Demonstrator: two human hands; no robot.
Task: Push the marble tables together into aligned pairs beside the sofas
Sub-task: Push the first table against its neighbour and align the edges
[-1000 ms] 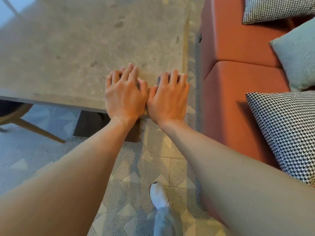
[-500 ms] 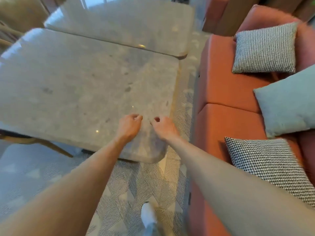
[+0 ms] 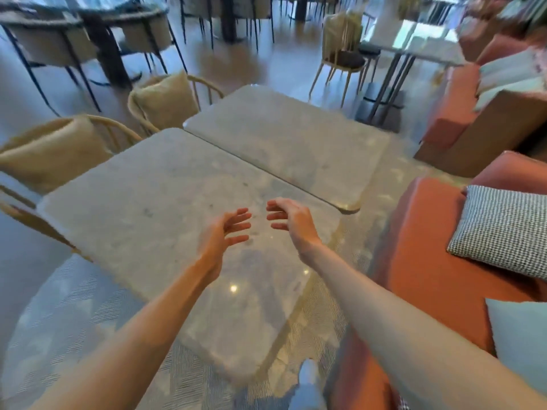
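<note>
**Mia:** Since both hands are up in the air, are they holding anything?

**Dad:** No. The left hand [image 3: 225,229] and the right hand [image 3: 288,216] float above the near table [image 3: 142,208]. The fingers are spread and a little bent, palms facing each other. They grip nothing and touch nothing.

**Mia:** Where is the other table?

**Dad:** The far table [image 3: 284,137] sits right behind the near one. Their long edges meet in one thin dark line, so I think this pair is already pushed together.

**Mia:** Do they line up?

**Dad:** Not quite, it seems. On the sofa side the far table's corner pokes out a bit past the near one. The picture is blurry and bends at the edges, so I can't be sure.

**Mia:** Why are they beside the orange sofa [image 3: 420,261]?

**Dad:** So people on the sofa can reach the tables. There is a gap of floor between them for legs. The checked pillow [image 3: 500,226] leans on the sofa's back.

**Mia:** And the chairs?

**Dad:** Two chairs with tan cushions [image 3: 59,149] are tucked in on the other side, one for each table.

**Mia:** Why are the hands off?

**Dad:** My guess is the pushing here is done, or they are getting ready for one small nudge to square the ends.
</note>
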